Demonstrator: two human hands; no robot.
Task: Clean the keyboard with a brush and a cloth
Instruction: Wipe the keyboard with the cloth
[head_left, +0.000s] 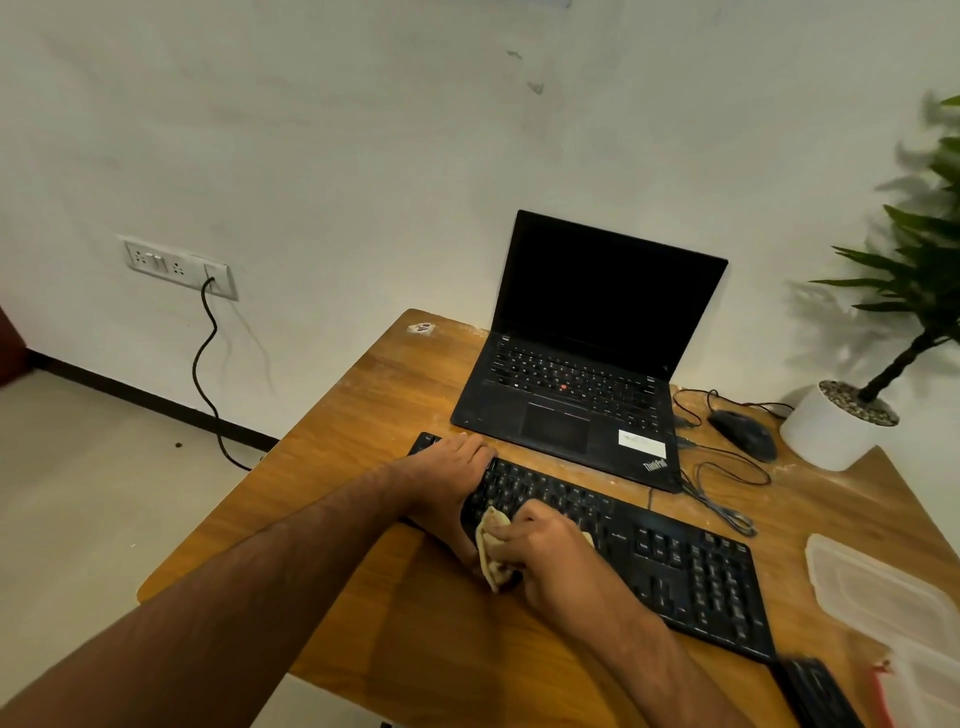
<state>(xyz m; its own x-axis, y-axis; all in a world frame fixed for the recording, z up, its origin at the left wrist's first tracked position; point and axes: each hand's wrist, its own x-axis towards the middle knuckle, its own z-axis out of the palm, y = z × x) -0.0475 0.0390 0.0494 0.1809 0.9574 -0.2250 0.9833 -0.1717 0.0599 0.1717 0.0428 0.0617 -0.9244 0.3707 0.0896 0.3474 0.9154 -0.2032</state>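
Nearest, two bare forearms reach in from the lower edge over a wooden bench (363, 415). The right hand (545, 551) has its fingers curled round a crumpled pale cloth (491, 551) and presses it onto the left part of a black keyboard (675, 566), which lies slanted across the bench in front of the person. Just left of it, the left hand (452, 478) clasps the keyboard's left end, fingers wrapped over the far edge and thumb down at the near edge, touching the cloth's side.

At the lower right corner a dark, blurred object (815, 691) lies at the bench edge; I cannot tell what it is. Beside it, on the right, clear plastic containers (872, 587) rest on the bench.

Further back, an open black laptop (587, 384) with a dark screen stands just behind the keyboard. To its right lie a black mouse (743, 427) and loose cables (722, 493). A white pot (821, 436) with a green plant (930, 260) sits at the far right corner.

Beyond the bench, on the white wall, a switch and socket panel (176, 266) has a black cord (205, 374) hanging from it down to the floor.
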